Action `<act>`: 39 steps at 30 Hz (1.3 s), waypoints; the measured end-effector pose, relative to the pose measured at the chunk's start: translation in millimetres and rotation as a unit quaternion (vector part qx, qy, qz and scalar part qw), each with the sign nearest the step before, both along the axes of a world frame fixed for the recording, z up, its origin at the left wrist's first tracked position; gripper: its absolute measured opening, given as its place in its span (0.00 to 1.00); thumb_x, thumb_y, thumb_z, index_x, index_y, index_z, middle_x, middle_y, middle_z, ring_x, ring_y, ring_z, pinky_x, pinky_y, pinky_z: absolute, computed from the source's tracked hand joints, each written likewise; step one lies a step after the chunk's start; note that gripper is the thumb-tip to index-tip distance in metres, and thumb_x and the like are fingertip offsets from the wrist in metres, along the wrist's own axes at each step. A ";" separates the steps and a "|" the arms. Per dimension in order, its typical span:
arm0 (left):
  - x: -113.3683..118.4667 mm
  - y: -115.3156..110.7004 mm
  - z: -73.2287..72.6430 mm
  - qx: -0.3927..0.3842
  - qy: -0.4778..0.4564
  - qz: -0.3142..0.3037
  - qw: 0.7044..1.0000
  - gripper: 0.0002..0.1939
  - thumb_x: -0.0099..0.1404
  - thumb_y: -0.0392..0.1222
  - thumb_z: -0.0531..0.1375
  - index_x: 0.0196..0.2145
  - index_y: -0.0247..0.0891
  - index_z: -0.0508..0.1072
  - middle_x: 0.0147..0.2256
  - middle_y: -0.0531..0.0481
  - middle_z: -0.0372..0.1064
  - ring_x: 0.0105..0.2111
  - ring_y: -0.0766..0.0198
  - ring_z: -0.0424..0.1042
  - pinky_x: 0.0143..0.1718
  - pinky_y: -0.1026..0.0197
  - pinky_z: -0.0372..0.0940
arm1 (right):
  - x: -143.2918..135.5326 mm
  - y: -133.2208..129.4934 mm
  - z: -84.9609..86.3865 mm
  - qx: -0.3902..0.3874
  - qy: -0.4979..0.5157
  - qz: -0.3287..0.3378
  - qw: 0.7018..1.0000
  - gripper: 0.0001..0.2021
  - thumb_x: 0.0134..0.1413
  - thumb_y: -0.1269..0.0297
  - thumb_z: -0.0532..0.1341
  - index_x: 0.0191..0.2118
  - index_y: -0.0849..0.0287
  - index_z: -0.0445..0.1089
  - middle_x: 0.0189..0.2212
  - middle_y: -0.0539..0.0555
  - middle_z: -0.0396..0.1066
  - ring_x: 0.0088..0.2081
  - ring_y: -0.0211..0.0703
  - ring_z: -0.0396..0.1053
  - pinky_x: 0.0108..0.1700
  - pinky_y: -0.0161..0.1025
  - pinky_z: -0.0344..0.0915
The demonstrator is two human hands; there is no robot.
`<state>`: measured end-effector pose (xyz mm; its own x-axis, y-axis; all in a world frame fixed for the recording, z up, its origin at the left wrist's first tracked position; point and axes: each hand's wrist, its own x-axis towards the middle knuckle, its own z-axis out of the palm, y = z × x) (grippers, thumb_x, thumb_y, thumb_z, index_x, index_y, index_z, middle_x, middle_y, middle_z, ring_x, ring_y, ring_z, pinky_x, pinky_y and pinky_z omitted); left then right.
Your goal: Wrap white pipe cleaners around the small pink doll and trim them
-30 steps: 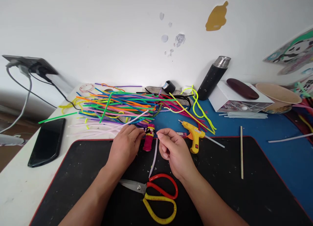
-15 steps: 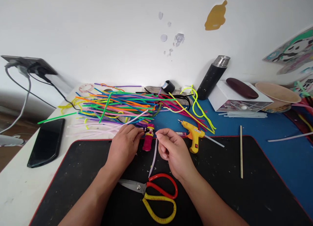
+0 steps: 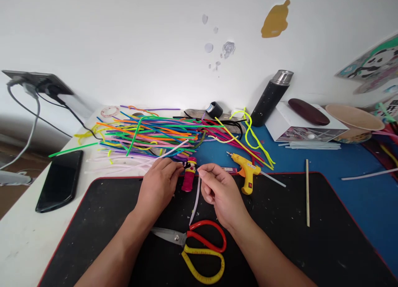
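Note:
My left hand [image 3: 160, 177] has its fingertips pinched together at a small figure [image 3: 188, 181] that looks wound from fuzzy pipe cleaners, magenta with a yellow band. A little black and white part shows between those fingertips and the figure. My right hand [image 3: 219, 189] is closed in a pinch just right of the figure; whatever lies between its fingertips is too small to make out. Directly below that pinch, a pale pipe cleaner [image 3: 195, 202] runs down the black mat [image 3: 270, 241]. Scissors [image 3: 203, 249] with red and yellow handles lie nearer me, between my forearms.
Behind the hands spreads a pile of coloured pipe cleaners [image 3: 149, 131]. On the right are a yellow glue gun [image 3: 247, 171], a wooden stick [image 3: 307, 191], a black flask [image 3: 270, 98], a white box [image 3: 280, 123] and a bowl [image 3: 357, 117]. A phone [image 3: 59, 181] lies left.
Both hands hold the same pinched poses beside the figure. The view has shifted only very slightly; nothing on the table has visibly moved.

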<state>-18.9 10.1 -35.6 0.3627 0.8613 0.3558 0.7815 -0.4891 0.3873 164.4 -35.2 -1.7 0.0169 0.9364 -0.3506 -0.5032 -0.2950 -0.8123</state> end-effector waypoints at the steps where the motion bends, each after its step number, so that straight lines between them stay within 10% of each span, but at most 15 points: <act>1: -0.1 0.1 -0.2 0.000 0.000 0.001 1.000 0.13 0.78 0.39 0.56 0.42 0.40 0.81 0.39 0.45 0.80 0.41 0.53 0.77 0.46 0.53 0.71 | 0.0 0.0 0.2 0.000 -0.001 0.000 1.000 0.13 0.52 0.55 0.75 0.34 0.58 0.76 0.16 0.42 0.61 0.17 0.31 0.52 0.19 0.31 0.43; 39: 13.7 -25.4 35.7 -0.033 -0.222 -0.015 0.974 0.05 0.72 0.37 0.63 0.39 0.41 0.81 0.34 0.52 0.81 0.33 0.63 0.79 0.39 0.65 0.72 | -0.8 -1.5 -7.4 0.042 -0.049 0.021 0.998 0.16 0.55 0.50 0.74 0.37 0.57 0.74 0.16 0.40 0.60 0.16 0.29 0.52 0.19 0.30 0.43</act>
